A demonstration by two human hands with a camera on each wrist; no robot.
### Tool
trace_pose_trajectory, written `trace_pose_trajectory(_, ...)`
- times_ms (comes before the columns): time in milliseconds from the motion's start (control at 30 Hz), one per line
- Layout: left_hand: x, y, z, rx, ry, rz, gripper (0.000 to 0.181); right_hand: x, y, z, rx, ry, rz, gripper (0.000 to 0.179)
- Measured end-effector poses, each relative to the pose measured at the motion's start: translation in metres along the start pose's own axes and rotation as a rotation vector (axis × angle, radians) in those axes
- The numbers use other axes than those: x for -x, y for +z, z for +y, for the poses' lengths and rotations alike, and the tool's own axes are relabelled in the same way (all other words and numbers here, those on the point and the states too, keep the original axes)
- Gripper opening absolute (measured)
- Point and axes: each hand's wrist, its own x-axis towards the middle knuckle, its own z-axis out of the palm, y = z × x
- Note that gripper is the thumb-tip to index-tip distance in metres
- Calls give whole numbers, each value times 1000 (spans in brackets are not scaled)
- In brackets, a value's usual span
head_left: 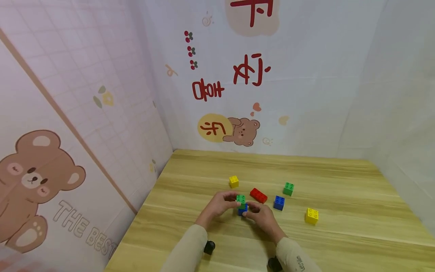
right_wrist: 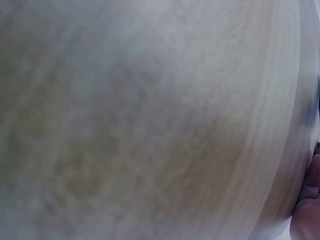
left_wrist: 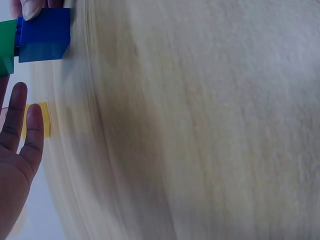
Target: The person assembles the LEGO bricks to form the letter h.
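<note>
Near the middle of the table in the head view, a green toy building block sits on top of a blue building block. My left hand pinches the green one from the left side. From the right, my right hand holds the lower blue block between thumb and fingers. The left wrist view shows a narrow, studded gap between the green block and the blue block, with a right thumb on the blue. Only part of the right hand shows in the right wrist view.
Beyond my hands lie a red block and a small yellow block. To the right are another green block, another blue block and a second yellow block. Printed fabric walls border the wooden table.
</note>
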Motion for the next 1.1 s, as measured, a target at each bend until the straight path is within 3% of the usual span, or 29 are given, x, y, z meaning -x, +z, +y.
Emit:
trace_pose_trajectory(500, 0, 3, -6, -61, 17, -56, 24, 0, 1, 2, -16, -14, 9, 45)
trace_pose_trajectory(733, -2, 3, -7, -135, 43, -76, 24, -1, 0, 3, -24, -12, 4, 49)
trace_pose_trajectory(1100, 3, 7, -12, -120, 70, -52, 29, -2, 0, 4, -28, 10, -14, 49)
